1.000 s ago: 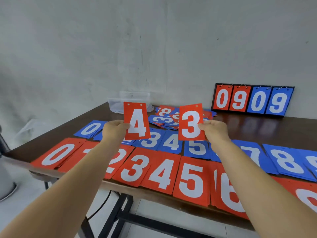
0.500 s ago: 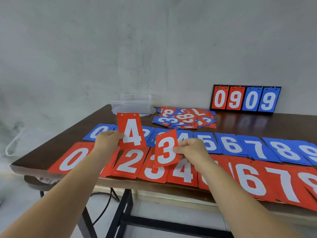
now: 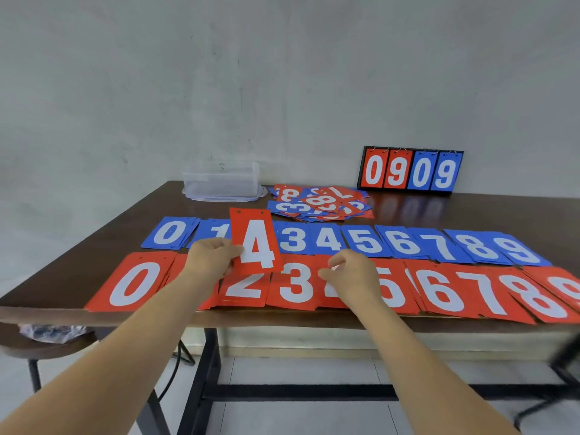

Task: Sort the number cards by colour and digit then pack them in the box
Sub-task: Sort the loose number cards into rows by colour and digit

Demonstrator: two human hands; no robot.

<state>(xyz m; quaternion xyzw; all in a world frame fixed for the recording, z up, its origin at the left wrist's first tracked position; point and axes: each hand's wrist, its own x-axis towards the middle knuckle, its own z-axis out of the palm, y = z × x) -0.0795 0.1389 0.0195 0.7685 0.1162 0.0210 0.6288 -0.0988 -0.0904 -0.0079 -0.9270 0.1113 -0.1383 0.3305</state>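
My left hand (image 3: 210,259) pinches a red 4 card (image 3: 255,243) by its left edge and holds it upright above the rows. My right hand (image 3: 351,274) hovers with loosely curled fingers over the red 4 pile, which it mostly hides, and holds nothing. Just left of it a red 3 card (image 3: 295,287) lies on top of its pile. Red piles 0 to 9 (image 3: 445,293) line the table's front edge. Blue piles 0 to 9 (image 3: 367,243) run behind them. A heap of unsorted cards (image 3: 320,202) lies further back. The clear plastic box (image 3: 222,182) stands at the back left.
A flip scoreboard (image 3: 409,171) reading 0909 leans against the wall at the back right. The dark wooden table (image 3: 94,243) has bare wood at its left side. A stool with a bag on it (image 3: 53,334) sits below the left corner.
My right hand lowered the red 3 card onto the red 3 pile and let it go. My left hand stays up with the red 4 card.
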